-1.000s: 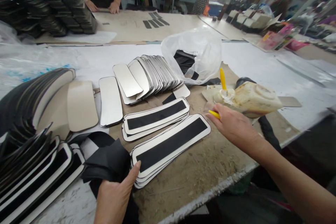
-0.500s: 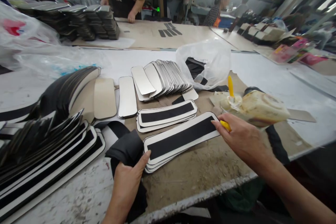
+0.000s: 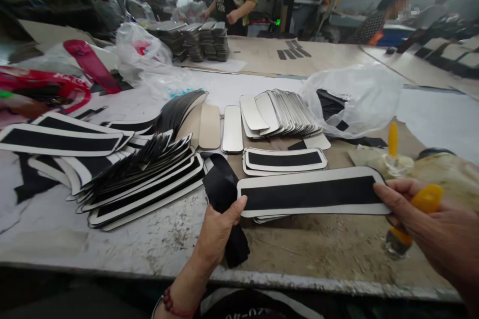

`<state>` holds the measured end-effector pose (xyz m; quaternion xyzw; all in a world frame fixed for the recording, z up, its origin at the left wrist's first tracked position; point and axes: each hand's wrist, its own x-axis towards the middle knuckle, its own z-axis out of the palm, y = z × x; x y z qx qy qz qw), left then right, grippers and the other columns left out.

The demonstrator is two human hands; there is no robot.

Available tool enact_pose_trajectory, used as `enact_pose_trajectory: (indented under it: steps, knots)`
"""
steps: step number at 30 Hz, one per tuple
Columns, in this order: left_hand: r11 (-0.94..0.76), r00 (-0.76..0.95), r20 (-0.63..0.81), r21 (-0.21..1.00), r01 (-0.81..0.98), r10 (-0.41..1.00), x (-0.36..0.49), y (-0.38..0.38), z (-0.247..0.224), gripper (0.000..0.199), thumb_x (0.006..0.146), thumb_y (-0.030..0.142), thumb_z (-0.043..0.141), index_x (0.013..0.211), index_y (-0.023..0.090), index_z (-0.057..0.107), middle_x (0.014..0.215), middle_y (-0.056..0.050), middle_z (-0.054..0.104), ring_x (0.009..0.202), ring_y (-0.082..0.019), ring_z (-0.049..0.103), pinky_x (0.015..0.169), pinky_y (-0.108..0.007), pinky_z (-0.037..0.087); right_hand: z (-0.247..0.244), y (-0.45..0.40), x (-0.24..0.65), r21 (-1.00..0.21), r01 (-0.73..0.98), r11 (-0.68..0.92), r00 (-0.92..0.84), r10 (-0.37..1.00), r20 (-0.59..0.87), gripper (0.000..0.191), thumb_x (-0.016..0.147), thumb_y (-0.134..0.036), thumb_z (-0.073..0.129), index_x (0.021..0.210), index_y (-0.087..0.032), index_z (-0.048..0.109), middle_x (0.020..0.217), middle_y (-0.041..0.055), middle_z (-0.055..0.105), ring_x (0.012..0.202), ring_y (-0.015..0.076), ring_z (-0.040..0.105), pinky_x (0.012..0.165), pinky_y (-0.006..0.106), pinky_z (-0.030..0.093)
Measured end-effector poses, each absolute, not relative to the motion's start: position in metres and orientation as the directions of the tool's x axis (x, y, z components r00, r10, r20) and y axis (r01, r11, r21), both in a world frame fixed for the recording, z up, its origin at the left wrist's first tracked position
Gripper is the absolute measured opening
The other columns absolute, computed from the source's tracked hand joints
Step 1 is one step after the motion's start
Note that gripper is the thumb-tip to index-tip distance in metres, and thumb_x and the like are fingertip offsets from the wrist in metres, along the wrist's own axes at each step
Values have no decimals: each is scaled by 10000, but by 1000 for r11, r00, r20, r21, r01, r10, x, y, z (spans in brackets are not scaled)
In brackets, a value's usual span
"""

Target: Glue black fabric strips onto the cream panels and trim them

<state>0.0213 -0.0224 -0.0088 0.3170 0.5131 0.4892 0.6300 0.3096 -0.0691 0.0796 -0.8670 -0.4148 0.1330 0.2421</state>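
Note:
A long white panel (image 3: 284, 179) with a black strip down its middle spans my two hands, above a small stack of similar panels (image 3: 273, 219). My left hand (image 3: 215, 229) is closed round black fabric strips (image 3: 220, 182), its thumb on the panel's left end. My right hand (image 3: 422, 214) pinches the right end between thumb and fingers. It also holds a yellow-handled tool (image 3: 428, 198), whose clear lower end hangs below the fingers. Just behind lies a shorter pile of black-striped panels (image 3: 285, 160).
Striped panels (image 3: 145, 194) are heaped at left. Plain white pieces (image 3: 288, 112) fan out at the back beside a clear plastic bag (image 3: 359, 94). Another yellow handle (image 3: 392, 139) stands in a stained container (image 3: 449, 172) at right. A co-worker (image 3: 235, 0) stands across the table.
The view has swung left, bringing the left heap and a red bag into sight. The long panel has lifted from its stack and lies more level, still between both hands.

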Motion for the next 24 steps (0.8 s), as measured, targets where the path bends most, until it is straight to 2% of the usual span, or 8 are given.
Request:
enact_pose_trajectory:
  steps: [3, 5, 10, 19, 22, 24]
  knots:
    - [324, -34, -355, 884, -339, 934, 21, -25, -4, 368, 653, 319, 776, 943, 154, 621, 802, -12, 627, 631, -108, 543, 509, -174, 427, 72, -74, 302, -629, 611, -481, 592, 805, -40, 512, 662, -723, 501, 809, -238, 574, 504, -20, 535, 469, 179, 518, 448, 285, 388]
    - [308, -81, -352, 892, -330, 933, 21, -27, -4, 403, 653, 329, 774, 987, 163, 622, 855, -24, 642, 678, -132, 569, 514, -179, 447, 64, -79, 297, -655, 624, -426, 549, 836, -21, 466, 716, -677, 494, 812, -227, 566, 496, -26, 509, 456, 161, 487, 438, 268, 378]
    - [301, -166, -361, 905, -301, 918, 16, -33, -12, 402, 634, 347, 783, 968, 173, 642, 846, -17, 644, 646, -129, 560, 498, -178, 462, 48, -90, 283, -598, 740, -308, 435, 897, 75, 385, 800, -577, 444, 765, -210, 553, 536, -9, 528, 489, 159, 504, 480, 269, 383]
    - [264, -188, -310, 936, -234, 932, 17, -43, -18, 420, 676, 404, 740, 1020, 193, 625, 837, -17, 629, 628, -138, 529, 465, -195, 449, 42, -110, 272, -523, 819, -236, 408, 880, 241, 336, 838, -517, 422, 758, -213, 541, 541, -17, 506, 470, 147, 481, 486, 259, 372]
    - [280, -155, -321, 930, -239, 934, 16, -46, -16, 421, 667, 403, 744, 1013, 192, 629, 866, -22, 631, 639, -144, 541, 463, -195, 450, 42, -114, 271, -541, 810, -226, 409, 879, 245, 335, 841, -510, 426, 750, -209, 540, 564, -8, 519, 495, 149, 489, 492, 256, 375]
    - [303, -151, -349, 917, -261, 925, 15, -47, -13, 451, 647, 395, 759, 1028, 191, 631, 901, -30, 634, 651, -152, 555, 469, -200, 460, 41, -115, 271, -595, 770, -231, 420, 885, 200, 336, 839, -517, 428, 747, -210, 529, 553, -15, 498, 493, 145, 475, 487, 252, 375]
